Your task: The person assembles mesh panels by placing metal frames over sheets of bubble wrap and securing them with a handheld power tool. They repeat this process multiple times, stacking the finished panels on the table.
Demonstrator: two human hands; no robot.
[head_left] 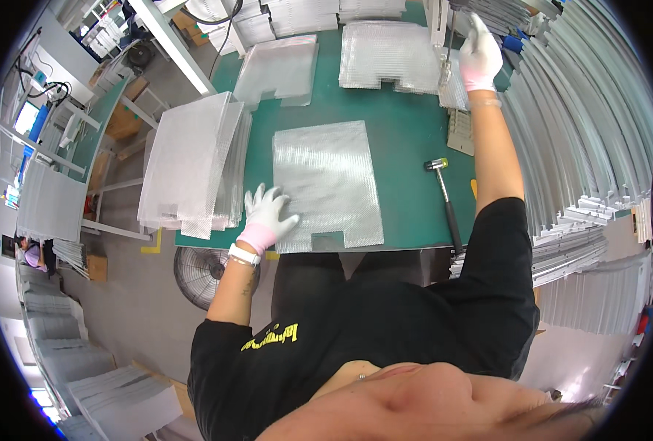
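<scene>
On the green tabletop (407, 140) in front of me lies a silver, finely textured metal sheet (326, 180) with a notch in its near edge. My left hand (268, 213), in a white glove with a pink cuff, rests spread-fingered on the sheet's near left edge. Gloved the same way, my right hand (481, 59) reaches to the far right of the table, beside a thin metal upright. Its fingers are stretched out away from me; nothing in them can be made out. A hammer (445, 198) with a dark handle lies on the table's right side.
Similar sheets are stacked at the left edge (190, 158), the far left (276, 70) and the far middle (389, 55). Tall rows of metal panels (576, 110) stand on my right. A floor fan (207, 275) is below the table's left corner. Another person (36, 253) is far left.
</scene>
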